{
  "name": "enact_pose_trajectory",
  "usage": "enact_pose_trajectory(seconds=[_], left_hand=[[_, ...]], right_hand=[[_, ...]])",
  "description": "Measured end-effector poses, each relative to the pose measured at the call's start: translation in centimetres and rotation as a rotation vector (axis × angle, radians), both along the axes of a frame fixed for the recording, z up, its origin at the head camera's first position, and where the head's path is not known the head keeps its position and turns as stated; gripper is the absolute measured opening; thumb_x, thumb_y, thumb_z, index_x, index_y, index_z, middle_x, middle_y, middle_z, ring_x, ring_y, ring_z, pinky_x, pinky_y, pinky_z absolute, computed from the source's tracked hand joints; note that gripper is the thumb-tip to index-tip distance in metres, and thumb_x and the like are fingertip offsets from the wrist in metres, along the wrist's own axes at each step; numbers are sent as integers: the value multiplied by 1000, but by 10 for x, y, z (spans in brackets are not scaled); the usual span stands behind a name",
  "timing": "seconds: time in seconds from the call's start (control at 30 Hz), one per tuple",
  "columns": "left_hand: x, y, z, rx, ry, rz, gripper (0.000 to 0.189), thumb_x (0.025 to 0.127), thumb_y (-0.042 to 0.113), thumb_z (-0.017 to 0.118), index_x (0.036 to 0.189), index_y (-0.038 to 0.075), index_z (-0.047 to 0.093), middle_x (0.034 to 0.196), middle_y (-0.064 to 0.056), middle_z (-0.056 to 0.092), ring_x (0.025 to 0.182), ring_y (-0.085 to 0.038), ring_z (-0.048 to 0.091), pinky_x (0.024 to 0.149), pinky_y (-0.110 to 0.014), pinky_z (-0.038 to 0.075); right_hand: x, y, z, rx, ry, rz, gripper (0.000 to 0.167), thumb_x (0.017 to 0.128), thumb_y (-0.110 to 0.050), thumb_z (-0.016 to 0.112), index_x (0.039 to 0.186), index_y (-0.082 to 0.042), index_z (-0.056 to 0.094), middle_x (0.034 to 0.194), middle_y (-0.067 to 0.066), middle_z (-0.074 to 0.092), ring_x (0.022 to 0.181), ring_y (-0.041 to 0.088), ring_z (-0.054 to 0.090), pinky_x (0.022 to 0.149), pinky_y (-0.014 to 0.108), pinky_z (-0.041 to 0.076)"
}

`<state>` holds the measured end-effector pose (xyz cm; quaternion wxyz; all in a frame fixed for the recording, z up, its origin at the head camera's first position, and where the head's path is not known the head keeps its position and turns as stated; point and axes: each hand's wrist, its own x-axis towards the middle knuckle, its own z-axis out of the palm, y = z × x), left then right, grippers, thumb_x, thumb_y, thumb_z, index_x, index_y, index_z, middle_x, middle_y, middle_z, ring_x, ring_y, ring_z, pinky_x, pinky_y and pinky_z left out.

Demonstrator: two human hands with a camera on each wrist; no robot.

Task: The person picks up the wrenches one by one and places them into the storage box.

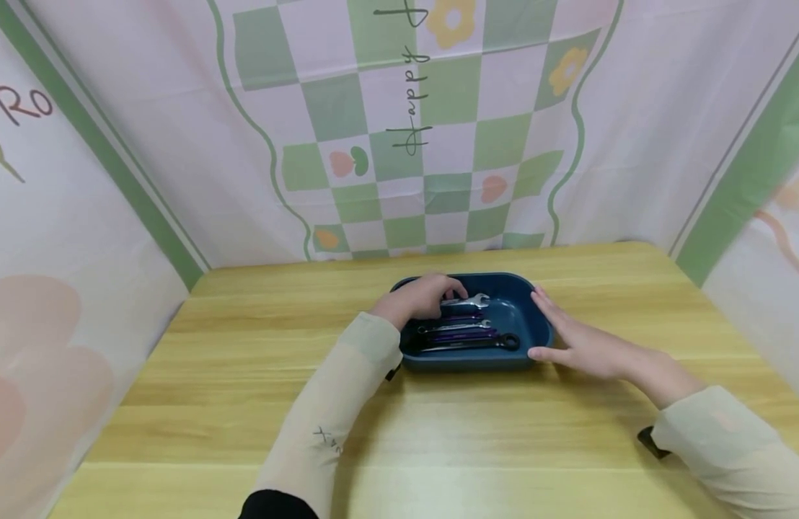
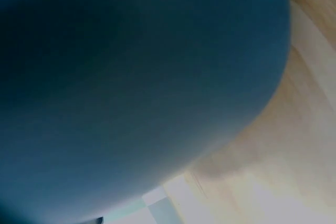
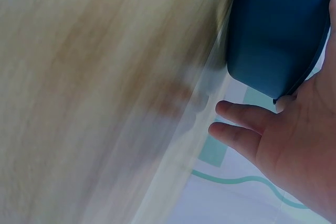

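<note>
In the head view, a dark blue rectangular basin (image 1: 467,365) holds several wrenches side by side. My left hand (image 1: 424,294) reaches in over its left side, fingers curled around a silver wrench (image 1: 474,301) whose open end sticks out to the right. The thumb is hidden. Nearer the front lie a smaller silver wrench (image 1: 464,328), purple-toned ones and a black wrench (image 1: 467,344) with a ring end. My right hand (image 1: 584,342) rests against the basin's right end with fingers spread. The basin's outer wall (image 2: 147,103) fills most of the left wrist view.
The basin stands on a light wooden table (image 1: 257,404), toward its far edge. Behind it hangs a checkered cloth backdrop (image 1: 425,144), with more printed cloth at both sides. Table and backdrop also show in both wrist views.
</note>
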<state>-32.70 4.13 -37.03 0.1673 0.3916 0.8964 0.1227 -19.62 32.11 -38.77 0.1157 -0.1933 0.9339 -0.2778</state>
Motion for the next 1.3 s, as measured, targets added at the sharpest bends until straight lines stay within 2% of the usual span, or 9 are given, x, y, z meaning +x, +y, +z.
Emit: enact_pose_trajectory(seconds=[0.3, 0.73, 0.93, 1.1, 1.3], left_hand=[[2, 0, -7, -21, -9, 6, 56, 94, -14, 58, 140, 17, 63, 127, -9, 62, 113, -19, 58, 78, -25, 49], [6, -2, -19, -53, 5, 15, 52, 94, -11, 62, 138, 18, 64, 127, -9, 63, 113, -19, 58, 81, -25, 51], [5, -3, -21, -50, 7, 28, 51, 94, -9, 63, 137, 18, 65, 126, -8, 63, 113, -18, 58, 82, -26, 51], [4, -5, -21, -47, 4, 35, 52, 94, -9, 63, 138, 19, 65, 126, -8, 63, 112, -18, 59, 76, -25, 50], [5, -5, -23, -63, 10, 67, 56, 95, -12, 57, 140, 21, 64, 132, -7, 62, 120, -19, 58, 74, -24, 47]], right_hand=[[-1, 1, -1, -2, 9, 2, 98, 102, -38, 63, 164, -7, -7, 168, 18, -17, 146, 59, 9, 111, 74, 18], [-1, 2, -3, -5, 6, 0, 99, 102, -38, 63, 164, -8, -7, 168, 18, -17, 147, 58, 8, 111, 74, 18], [-1, 2, -3, -7, 3, -2, 98, 102, -39, 63, 164, -9, -7, 168, 17, -17, 147, 57, 8, 111, 74, 17], [-1, 1, -2, -17, -2, -1, 98, 103, -38, 63, 164, -9, -8, 168, 17, -17, 147, 58, 8, 111, 74, 17], [0, 1, -1, -12, -4, 2, 98, 103, -38, 63, 164, -8, -8, 168, 18, -17, 147, 57, 7, 111, 74, 17]])
